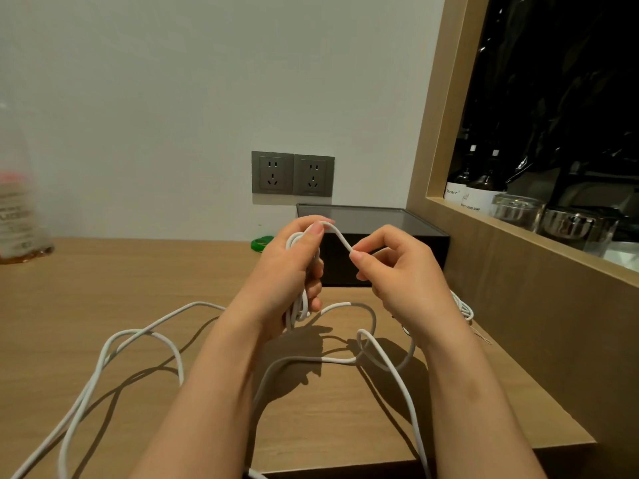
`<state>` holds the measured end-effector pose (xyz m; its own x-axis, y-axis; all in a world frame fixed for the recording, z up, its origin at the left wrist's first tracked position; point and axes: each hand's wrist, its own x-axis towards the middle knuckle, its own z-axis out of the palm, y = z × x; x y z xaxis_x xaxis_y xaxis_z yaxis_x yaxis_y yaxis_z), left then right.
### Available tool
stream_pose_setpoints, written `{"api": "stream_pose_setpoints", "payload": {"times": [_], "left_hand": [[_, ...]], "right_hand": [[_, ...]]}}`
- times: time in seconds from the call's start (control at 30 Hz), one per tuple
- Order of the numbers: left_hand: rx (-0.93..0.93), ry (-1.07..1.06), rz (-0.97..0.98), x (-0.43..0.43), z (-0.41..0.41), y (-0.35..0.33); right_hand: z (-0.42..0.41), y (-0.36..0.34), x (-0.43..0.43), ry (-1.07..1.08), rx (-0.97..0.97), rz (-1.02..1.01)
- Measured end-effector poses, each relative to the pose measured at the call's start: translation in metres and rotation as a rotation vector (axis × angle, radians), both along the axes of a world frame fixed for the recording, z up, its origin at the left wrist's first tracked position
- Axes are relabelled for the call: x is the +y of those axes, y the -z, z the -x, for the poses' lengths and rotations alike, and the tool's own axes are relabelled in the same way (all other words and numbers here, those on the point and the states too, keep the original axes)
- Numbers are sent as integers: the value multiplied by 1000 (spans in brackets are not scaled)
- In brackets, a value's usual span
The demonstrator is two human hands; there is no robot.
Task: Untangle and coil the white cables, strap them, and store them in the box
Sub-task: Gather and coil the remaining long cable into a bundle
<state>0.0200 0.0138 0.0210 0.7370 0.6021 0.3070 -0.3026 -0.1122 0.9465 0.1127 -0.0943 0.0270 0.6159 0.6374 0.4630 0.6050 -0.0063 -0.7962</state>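
A: Where is the white cable (337, 236) just now?
B: In front of the black box (366, 219), lifted off the wooden desk (103, 281). The left hand (290, 271) has its fingers curled round a small bundle of loops. The right hand (401, 271) pinches the strand between thumb and forefinger, and a short arc bridges the two. The slack sprawls in wide, open loops on the desk, nearer the person than the box.
A: How will it handle?
B: Light and limp, I judge. It is round and smooth-jacketed, so it may slide through a loose pinch. It lies in soft curves without kinks, so it should coil readily. Best taken close to the bundle, feeding short lengths.
A: And the box?
B: Matt, dark, square-edged. Nearer than it and to its right lies a smaller coiled cable (463, 307), partly hidden by the right wrist
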Motion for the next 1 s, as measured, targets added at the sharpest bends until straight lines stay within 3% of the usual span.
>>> {"api": "stream_pose_setpoints", "payload": {"times": [0.1, 0.37, 0.5, 0.7, 0.87, 1.0], "left_hand": [[-31, -106, -62, 2, -3, 2], [-216, -422, 132, 8, -6, 4], [-353, -403, 423, 15, -2, -1], [-525, -239, 834, 19, 4, -5], [-524, -421, 780, 29, 6, -1], [-420, -589, 627, 28, 5, 0]], "right_hand": [[2, 2, 3, -24, -41, 50], [5, 5, 7, -122, -16, 91], [3, 8, 10, -104, 17, 68], [6, 16, 15, -180, -48, 244], [10, 11, 10, -300, -30, 363], [17, 7, 13, -313, -170, 368]]}}
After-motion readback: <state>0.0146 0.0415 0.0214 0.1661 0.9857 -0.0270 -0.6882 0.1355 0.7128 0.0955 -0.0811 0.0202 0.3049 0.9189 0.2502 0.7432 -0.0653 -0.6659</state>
